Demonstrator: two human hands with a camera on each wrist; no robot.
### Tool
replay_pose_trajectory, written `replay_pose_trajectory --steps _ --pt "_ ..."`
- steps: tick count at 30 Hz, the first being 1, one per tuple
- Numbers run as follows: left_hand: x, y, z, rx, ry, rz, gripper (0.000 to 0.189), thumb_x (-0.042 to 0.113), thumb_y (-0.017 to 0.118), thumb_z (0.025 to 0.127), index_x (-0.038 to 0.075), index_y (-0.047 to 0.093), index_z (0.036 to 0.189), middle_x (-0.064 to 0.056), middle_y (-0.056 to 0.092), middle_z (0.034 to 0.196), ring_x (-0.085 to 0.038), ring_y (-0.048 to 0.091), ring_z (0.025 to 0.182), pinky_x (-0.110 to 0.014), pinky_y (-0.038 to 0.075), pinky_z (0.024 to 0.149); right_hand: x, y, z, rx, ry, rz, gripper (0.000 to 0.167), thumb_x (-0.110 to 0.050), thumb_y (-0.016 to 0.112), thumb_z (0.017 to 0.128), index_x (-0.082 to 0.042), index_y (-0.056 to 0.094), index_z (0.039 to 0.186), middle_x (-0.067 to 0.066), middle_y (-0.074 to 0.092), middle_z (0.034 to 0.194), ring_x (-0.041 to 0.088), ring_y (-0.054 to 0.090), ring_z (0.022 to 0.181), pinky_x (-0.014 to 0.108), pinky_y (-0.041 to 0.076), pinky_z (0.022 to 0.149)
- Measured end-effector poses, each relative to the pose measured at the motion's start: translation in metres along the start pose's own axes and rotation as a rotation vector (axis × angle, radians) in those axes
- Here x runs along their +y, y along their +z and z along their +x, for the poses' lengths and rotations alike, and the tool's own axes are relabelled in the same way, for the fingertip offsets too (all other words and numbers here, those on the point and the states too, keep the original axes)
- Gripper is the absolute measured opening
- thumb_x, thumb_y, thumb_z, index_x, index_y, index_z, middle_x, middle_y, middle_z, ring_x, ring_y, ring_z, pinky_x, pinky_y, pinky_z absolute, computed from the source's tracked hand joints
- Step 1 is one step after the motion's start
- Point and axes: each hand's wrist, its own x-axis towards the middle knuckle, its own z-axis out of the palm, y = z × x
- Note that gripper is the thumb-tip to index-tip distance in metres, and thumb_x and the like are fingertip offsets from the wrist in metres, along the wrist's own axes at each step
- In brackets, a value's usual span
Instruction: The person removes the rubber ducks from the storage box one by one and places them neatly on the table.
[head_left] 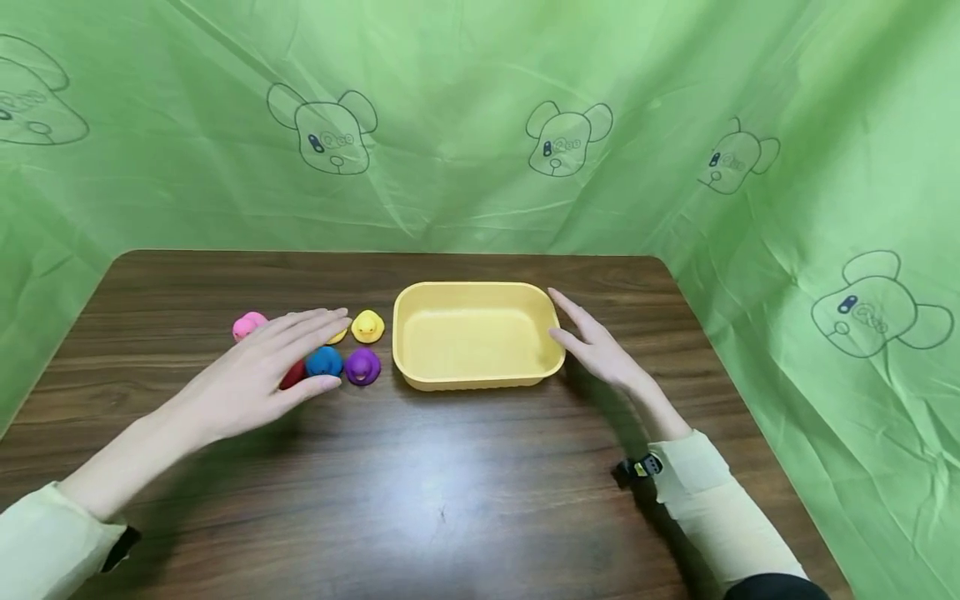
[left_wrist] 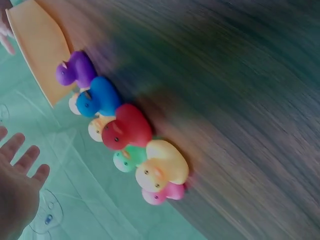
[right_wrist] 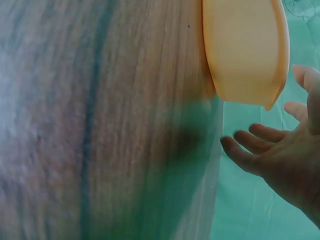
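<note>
My left hand (head_left: pixel 258 367) is spread, fingers extended, above a group of small toy ducks. Past its fingers show a yellow duck (head_left: pixel 367 327), a purple duck (head_left: pixel 363 367) and a blue duck (head_left: pixel 325 362); a pink duck (head_left: pixel 248 324) peeks out behind it. The left wrist view also shows a red duck (left_wrist: pixel 131 127) and a green duck (left_wrist: pixel 129 158), both largely covered by the hand in the head view. My right hand (head_left: pixel 600 346) is beside the right end of a yellow rectangular tub (head_left: pixel 480 381), fingers extended, thumb at the rim. Neither hand holds anything.
The ducks and the tub stand on a dark wood-grain table (head_left: pixel 450 500), the ducks just left of the tub. Green sheeting (head_left: pixel 450 167) printed with cartoon animal heads hangs behind the table and along its sides. A dark band (head_left: pixel 637 469) is at the right wrist.
</note>
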Motion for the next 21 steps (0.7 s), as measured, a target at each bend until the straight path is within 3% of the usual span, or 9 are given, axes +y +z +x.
replay_pose_trajectory --steps 6,12,21 --pt "0.014 0.005 0.006 -0.013 0.056 0.04 0.083 0.049 0.072 0.094 0.032 0.029 0.163 0.004 0.034 0.169 -0.026 0.034 0.155 -0.027 0.012 0.132 -0.005 -0.002 0.001 0.048 -0.055 -0.193 0.069 -0.038 0.057 0.105 -0.034 0.022 0.164 0.003 0.017 0.174 0.03 0.018 0.161 0.063 0.023 0.126" --pt "0.028 0.012 0.012 -0.017 0.137 0.085 0.085 0.05 0.07 0.095 0.026 0.027 0.164 -0.001 0.027 0.172 -0.028 0.029 0.158 -0.025 0.004 0.132 -0.015 0.0 0.001 0.04 -0.108 -0.329 0.071 -0.045 0.058 0.104 -0.041 0.02 0.163 -0.001 0.012 0.175 0.03 0.014 0.162 0.077 0.02 0.118" --pt "0.044 0.015 0.015 -0.087 0.179 0.123 0.081 0.06 0.059 0.098 0.034 0.021 0.164 0.007 0.014 0.175 -0.024 0.019 0.162 -0.028 -0.007 0.132 -0.039 0.007 -0.002 -0.029 -0.266 -0.536 0.074 -0.046 0.058 0.103 -0.036 0.019 0.165 0.0 0.008 0.175 0.032 0.008 0.163 0.068 0.013 0.126"
